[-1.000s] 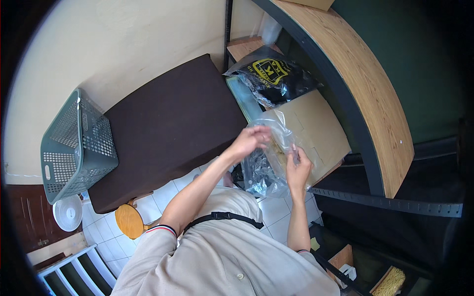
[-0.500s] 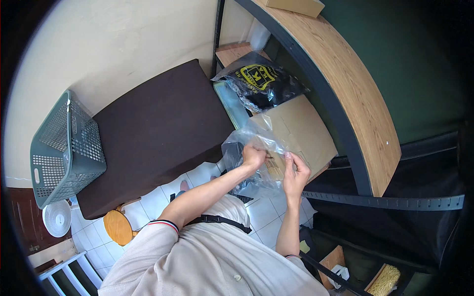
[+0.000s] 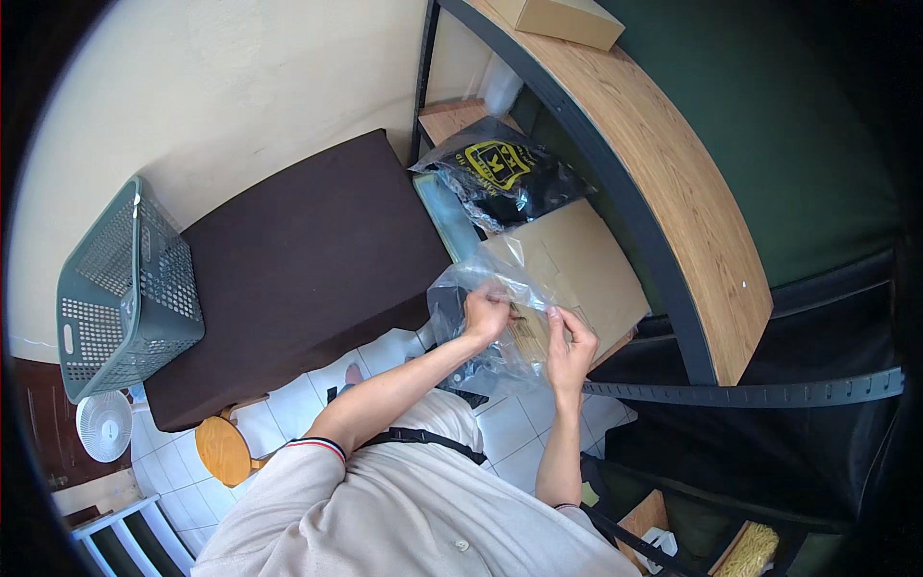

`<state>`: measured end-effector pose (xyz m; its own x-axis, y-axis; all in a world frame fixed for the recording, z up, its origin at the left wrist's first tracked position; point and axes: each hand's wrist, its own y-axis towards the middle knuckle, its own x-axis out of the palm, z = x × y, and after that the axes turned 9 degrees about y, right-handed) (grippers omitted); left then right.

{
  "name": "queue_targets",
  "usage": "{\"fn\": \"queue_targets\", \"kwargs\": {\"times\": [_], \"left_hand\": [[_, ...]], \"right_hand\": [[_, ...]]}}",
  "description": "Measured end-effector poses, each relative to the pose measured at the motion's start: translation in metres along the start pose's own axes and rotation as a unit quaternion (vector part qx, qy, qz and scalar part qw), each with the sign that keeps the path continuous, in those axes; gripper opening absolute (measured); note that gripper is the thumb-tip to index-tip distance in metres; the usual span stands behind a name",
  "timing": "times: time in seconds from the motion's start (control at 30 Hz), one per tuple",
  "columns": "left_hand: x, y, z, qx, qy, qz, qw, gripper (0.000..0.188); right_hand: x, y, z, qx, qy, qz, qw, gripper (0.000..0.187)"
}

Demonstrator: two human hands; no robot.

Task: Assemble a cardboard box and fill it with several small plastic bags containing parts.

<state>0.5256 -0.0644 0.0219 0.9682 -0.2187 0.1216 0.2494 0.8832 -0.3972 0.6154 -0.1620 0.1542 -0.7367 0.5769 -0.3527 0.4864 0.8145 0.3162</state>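
Observation:
A clear plastic bag [image 3: 510, 274] hangs loosely between my two hands, its crumpled lower part reaching down over the floor. Thumb and fingers of my right hand [image 3: 571, 344] pinch the bag's right edge. My left hand [image 3: 488, 315] is closed on the film at the left side, with its fingertips partly covered by the shiny plastic. A dark area shows through the bag beside the left hand; I cannot tell what it is. Just beyond the hands lies a brown cardboard piece [image 3: 596, 255], partly behind the bag.
A black printed plastic package [image 3: 505, 173] lies past the cardboard. To the left is a dark-covered table [image 3: 308, 245] with a green-grey basket [image 3: 168, 298]. A wooden shelf [image 3: 663, 173] curves along the right. A wooden stool [image 3: 223, 450] and a white fan [image 3: 104, 426] stand lower left.
Both hands keep their hold on the bag and have barely shifted. The whole view has moved slightly, showing more of the box on the shelf top.

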Motion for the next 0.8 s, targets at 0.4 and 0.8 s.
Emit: {"fn": "queue_targets", "kwargs": {"times": [0.4,0.8], "left_hand": [[0.004,-0.008,0.0,-0.015,-0.032,0.021,0.999,0.031],[0.045,0.075,-0.085,-0.062,-0.157,-0.077,0.983,0.018]], "right_hand": [[-0.005,-0.001,0.004,0.009,0.007,-0.016,1.0,0.019],[-0.011,-0.021,0.005,0.014,-0.009,-0.027,0.999,0.018]]}}
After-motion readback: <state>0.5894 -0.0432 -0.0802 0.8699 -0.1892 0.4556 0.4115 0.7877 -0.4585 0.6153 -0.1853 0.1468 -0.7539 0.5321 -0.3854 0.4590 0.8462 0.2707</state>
